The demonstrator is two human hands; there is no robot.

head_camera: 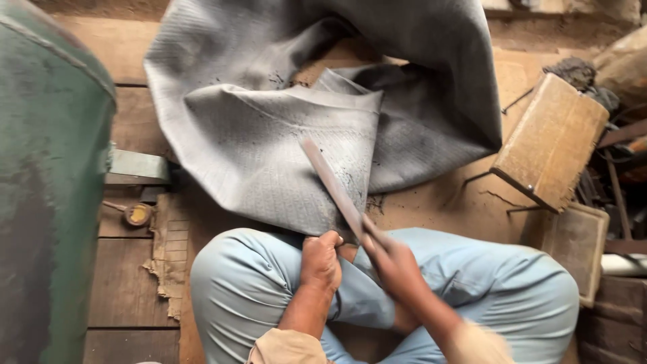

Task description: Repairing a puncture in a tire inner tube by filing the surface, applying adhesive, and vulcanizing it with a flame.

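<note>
Right hand (396,264): fingers curled tight round the near end of a long flat rasp-like tool (331,185). The tool runs up and to the left from the fist, its far end lying over the grey rubber sheet (269,155); it's motion-blurred, so can't tell whether the blade actually touches the rubber.

Left hand (321,259): fingers closed, pinching the sheet's near edge just above the knee, right beside the right fist, almost touching it.

The rubber sheet, which looks like a big inner tube laid flat, spreads away from both hands, folded over itself, with one flap on top. Dark flecks of dust sit on the rubber around the tool and on the floor by its right edge.

The person sits cross-legged in light blue trousers (472,290); both hands sit low between the knees, so there's little room on the near side.

Edges and room: green drum-like body (47,202) walls off the left side, close to the sheet's left edge. On the right, a tilted tan box on thin metal legs (549,141) stands near the sheet, with a second flat panel (573,249) below it by the right knee. Bare plank floor (128,283) shows to the near left, with a torn bit of cardboard (168,249) and a small round yellowish object (137,214).
</note>
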